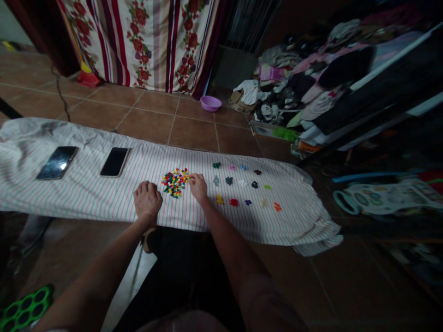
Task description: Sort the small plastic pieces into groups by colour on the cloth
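Observation:
A pile of small multicoloured pieces (175, 182), like tiny beads or blocks, lies on a striped cloth (138, 162). My right hand (198, 186) is at the pile's right edge, thumb and fingertips pinched together; whatever is between them is too small to make out. Left of the pile, my left hand (147, 200) rests palm down on the cloth and appears to hold nothing. To the right sit small single-colour groups in rough rows, among them dark green (216, 165), pink (232, 167), grey (229, 180), yellow (220, 199), red (234, 202) and orange (277, 207).
Two phones, one (57, 163) at the far left and another (115, 162) nearer the pile, lie on the cloth. On the tiled floor beyond is a purple basin (211, 103). Heaped clothes (277, 69) and a dark frame stand at right. A floral curtain (148, 41) hangs behind.

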The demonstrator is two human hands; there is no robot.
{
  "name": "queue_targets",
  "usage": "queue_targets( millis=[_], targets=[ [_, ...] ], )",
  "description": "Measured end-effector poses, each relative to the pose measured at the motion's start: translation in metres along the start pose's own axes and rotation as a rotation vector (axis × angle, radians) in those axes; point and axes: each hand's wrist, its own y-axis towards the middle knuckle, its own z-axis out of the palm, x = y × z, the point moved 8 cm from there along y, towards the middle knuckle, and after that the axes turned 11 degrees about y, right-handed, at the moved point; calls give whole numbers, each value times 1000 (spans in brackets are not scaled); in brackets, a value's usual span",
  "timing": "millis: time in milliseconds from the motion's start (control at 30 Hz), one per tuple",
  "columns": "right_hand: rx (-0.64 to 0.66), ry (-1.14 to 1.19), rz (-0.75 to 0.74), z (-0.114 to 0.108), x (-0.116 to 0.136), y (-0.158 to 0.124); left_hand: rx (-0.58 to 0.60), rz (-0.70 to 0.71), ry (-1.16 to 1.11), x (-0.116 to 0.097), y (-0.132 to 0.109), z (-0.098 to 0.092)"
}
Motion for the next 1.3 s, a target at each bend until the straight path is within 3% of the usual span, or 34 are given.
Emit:
queue_targets(
  millis=[333, 600, 933, 1300],
  targets=[
    [-4, 101, -24, 0, -4, -6, 4, -5, 26, -1, 0, -1],
    [3, 44, -18, 3, -2, -3, 2, 0, 30, -1, 0, -1],
    [17, 62, 160, 2, -5, 5, 19, -9, 19, -1, 0, -1],
    [-175, 131, 154, -7, -14, -6, 5, -6, 59, 0, 0, 2]
  ],
)
